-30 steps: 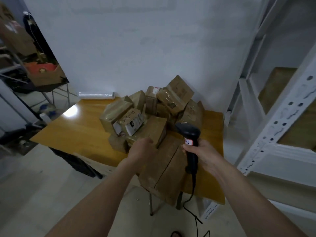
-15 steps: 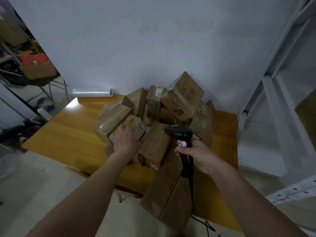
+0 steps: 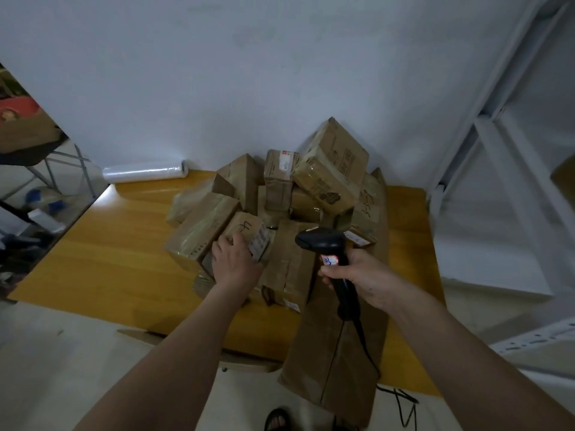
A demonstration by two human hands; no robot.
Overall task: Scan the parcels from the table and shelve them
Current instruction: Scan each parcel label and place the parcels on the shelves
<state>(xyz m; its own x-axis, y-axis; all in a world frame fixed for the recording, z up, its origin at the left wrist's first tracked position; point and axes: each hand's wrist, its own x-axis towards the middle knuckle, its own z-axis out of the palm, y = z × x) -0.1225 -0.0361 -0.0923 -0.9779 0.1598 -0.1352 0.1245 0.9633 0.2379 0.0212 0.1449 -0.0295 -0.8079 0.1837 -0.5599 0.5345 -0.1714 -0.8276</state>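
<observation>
Right, my right hand (image 3: 357, 275) is wrapped round the black scanner (image 3: 326, 253), my left hand (image 3: 235, 264) curls over a small marked parcel (image 3: 245, 233) in the parcel pile (image 3: 311, 188) on the wooden table (image 3: 124, 250), shelving (image 3: 497, 169) beyond.

Little here can truly be read. The small parcel (image 3: 245, 233) under the left hand (image 3: 235, 264) carries black handwritten marks on its top face, too loose to make out, and a white printed label on its right face whose print is too small to tell. The scanner (image 3: 326, 247), right of that parcel and gripped by the right hand (image 3: 357, 275), has a white sticker with a red border and blue handwriting on its neck; the characters are illegible. Behind that parcel, an upright box (image 3: 280, 178) bears a white label with a red mark, also unreadable. To the scanner's right, a box (image 3: 367, 206) shows black scribbles.
</observation>
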